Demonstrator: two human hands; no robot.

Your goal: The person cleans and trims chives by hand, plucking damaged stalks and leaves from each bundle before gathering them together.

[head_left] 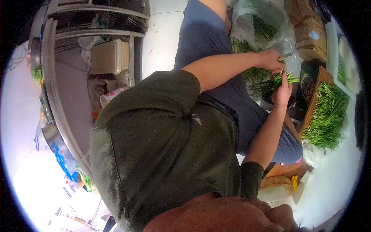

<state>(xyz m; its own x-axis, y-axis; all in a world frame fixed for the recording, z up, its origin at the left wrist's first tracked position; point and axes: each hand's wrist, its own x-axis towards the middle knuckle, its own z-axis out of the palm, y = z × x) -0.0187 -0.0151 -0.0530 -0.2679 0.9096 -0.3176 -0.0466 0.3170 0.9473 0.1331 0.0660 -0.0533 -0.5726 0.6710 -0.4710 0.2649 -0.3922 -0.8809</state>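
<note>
My right hand is closed round a small bunch of long thin green stalks that look like chives, thumb on top. The pale cut ends stick out to the right and the leafy ends hang to the left. Just above, my left hand is pinched, with a short piece of green stalk showing at its fingertips. More of the same greens lie below my hands, between my knees, and in a clear plastic bag beyond.
At the right, a big pile of green stalks lies on a wooden surface. Cardboard boxes stand at the upper right. A metal rack at the left holds a beige container. Near my right knee is crumpled clear plastic.
</note>
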